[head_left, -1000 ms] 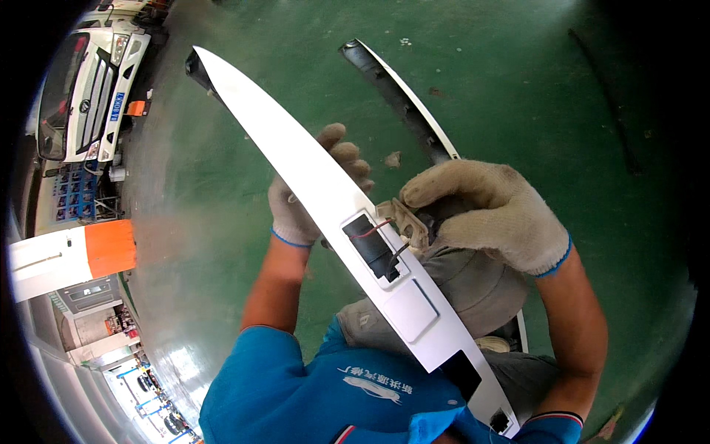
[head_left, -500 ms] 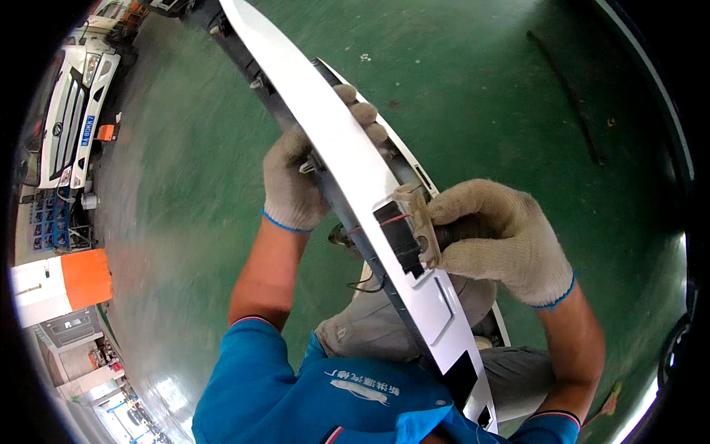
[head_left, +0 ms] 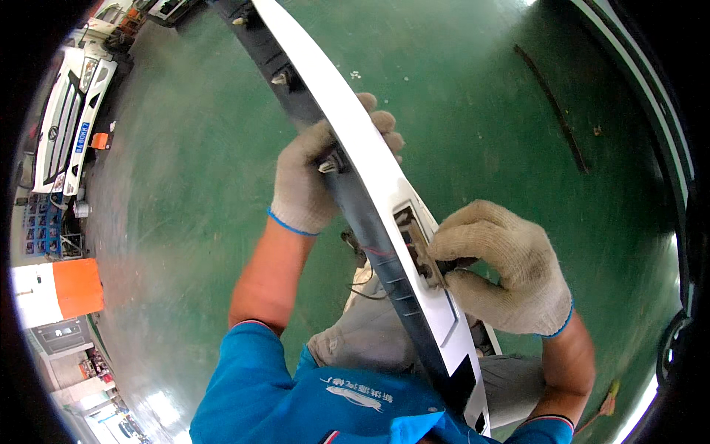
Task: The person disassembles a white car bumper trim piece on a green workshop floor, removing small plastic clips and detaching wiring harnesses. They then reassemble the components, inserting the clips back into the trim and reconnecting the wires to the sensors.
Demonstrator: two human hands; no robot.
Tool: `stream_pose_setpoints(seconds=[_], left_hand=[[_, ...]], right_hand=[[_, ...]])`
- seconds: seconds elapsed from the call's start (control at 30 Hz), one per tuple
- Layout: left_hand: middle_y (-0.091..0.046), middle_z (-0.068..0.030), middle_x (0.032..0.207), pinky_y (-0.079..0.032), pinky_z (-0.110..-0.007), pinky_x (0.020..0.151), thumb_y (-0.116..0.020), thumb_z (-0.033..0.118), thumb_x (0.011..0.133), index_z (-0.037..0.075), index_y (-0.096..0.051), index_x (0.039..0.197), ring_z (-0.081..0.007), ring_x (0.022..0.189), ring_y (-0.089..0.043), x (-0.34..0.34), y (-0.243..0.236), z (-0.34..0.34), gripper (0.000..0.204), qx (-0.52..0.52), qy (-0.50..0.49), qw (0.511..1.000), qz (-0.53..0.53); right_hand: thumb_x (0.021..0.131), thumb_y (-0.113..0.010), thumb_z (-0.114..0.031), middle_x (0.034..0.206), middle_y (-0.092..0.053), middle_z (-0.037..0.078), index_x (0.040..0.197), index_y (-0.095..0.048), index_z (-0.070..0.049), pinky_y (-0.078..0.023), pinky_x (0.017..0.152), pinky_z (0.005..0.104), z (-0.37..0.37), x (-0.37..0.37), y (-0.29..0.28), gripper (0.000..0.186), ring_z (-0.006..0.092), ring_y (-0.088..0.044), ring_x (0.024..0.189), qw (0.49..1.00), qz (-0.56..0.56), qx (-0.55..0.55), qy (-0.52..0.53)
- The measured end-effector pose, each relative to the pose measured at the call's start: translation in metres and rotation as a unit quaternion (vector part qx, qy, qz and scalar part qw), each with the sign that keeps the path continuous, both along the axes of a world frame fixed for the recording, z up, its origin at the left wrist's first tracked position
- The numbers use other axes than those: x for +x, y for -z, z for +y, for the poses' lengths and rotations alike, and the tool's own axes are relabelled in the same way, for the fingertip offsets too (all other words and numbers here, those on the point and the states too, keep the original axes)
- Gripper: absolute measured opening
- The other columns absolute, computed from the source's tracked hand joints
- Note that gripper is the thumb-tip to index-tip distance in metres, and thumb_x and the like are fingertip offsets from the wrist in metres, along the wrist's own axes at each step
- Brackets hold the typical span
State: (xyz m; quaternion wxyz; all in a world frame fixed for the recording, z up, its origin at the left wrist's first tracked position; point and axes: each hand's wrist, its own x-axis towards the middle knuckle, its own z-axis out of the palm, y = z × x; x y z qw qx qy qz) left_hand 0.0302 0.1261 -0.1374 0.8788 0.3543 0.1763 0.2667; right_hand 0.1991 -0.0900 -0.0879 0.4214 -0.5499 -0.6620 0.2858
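Note:
A long white panel with a dark grey underside (head_left: pixel 347 133) runs from the top of the view down to my lap, tilted on edge. My left hand (head_left: pixel 310 177), in a knit glove, grips it from behind about halfway along, fingers wrapped over the white face. My right hand (head_left: pixel 510 274), also gloved, pinches a small dark fitting (head_left: pixel 421 255) set in a rectangular cutout of the panel. Thin wires (head_left: pixel 359 270) hang under the panel near that cutout. I wear a blue shirt and grey trousers.
The green painted floor (head_left: pixel 192 185) spreads all around. A white truck cab (head_left: pixel 66 111) stands at the far left, with an orange and white box (head_left: pixel 55 292) below it. A thin dark strip (head_left: pixel 551 103) lies on the floor at upper right.
The panel has swung upward and turned on edge, now showing its dark underside. My left hand slid further up it. My right hand stays at the cutout.

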Motion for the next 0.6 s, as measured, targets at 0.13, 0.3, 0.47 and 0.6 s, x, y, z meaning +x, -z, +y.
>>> stream_pose_setpoints(seconds=[0.13,0.3,0.47,0.6], left_hand=[[-0.07,-0.022,0.121,-0.059,-0.045,0.098,-0.062,0.031,0.1,-0.004,-0.055,0.136,-0.0323,0.111,-0.071,0.002,-0.003,-0.003,0.051,0.004,-0.015,1.0,0.014],[-0.071,-0.0191,0.12,-0.059,-0.043,0.096,-0.061,0.035,0.103,-0.001,-0.059,0.133,-0.027,0.11,-0.071,-0.003,-0.012,-0.011,0.047,0.006,-0.099,0.988,0.119],[-0.072,-0.013,0.116,-0.059,-0.042,0.092,-0.058,0.036,0.105,0.003,-0.062,0.128,-0.0254,0.102,-0.07,0.001,-0.004,-0.006,0.04,-0.017,-0.145,0.975,0.17],[-0.071,-0.0147,0.114,-0.059,-0.042,0.091,-0.059,0.039,0.104,0.001,-0.063,0.125,-0.0249,0.101,-0.07,-0.001,0.012,0.0,0.043,-0.001,-0.12,0.985,0.126]], right_hand=[[0.077,-0.082,-0.008,0.113,-0.069,0.015,0.115,-0.07,-0.006,-0.06,0.069,0.0322,0.003,-0.004,0.007,0.04,0.0196,-0.072,0.088,0.986,0.161,-0.041,0.011],[0.075,-0.09,-0.017,0.108,-0.068,0.013,0.112,-0.068,-0.005,-0.06,0.068,0.0311,-0.006,-0.018,0.004,0.045,0.0177,-0.071,0.086,0.989,0.114,-0.067,0.071],[0.073,-0.09,-0.014,0.098,-0.068,0.012,0.11,-0.068,-0.006,-0.059,0.067,0.0315,0.0,-0.026,0.002,0.045,0.0164,-0.071,0.082,0.993,0.077,-0.057,0.073],[0.074,-0.086,-0.012,0.095,-0.069,0.014,0.11,-0.067,-0.004,-0.058,0.067,0.0354,0.002,-0.033,-0.001,0.041,0.0224,-0.072,0.08,0.995,0.009,0.034,0.089]])
